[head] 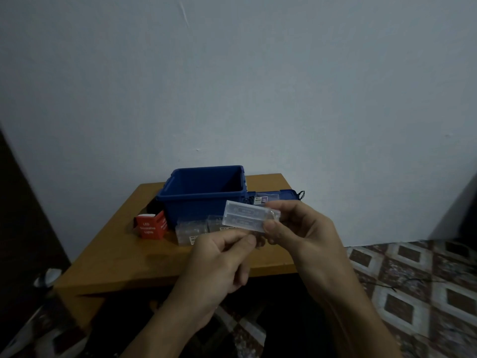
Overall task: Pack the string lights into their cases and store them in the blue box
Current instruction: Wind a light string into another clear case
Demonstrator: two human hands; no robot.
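Both hands up over the table, a clear battery pack held between them.

My right hand [304, 233] pinches the clear battery pack [245, 215] by its right end, thumb below and fingers above. My left hand [219, 264] is curled, thumb and forefinger pressed together just under the pack's lower edge. Whether they grip a fine wire there I cannot tell. The pack looks light, stiff and slick, probably thin enough to crack, so I would hold it by the long edges and not by the faces. It hangs in front of the blue box [201, 208], which stands open on the wooden table [116, 251]. Clear cases [191, 231] lie just before the box, beside a red carton [149, 226]. The blue lid [278, 196] lies to the right, with a dark wire [300, 195] at its far end.
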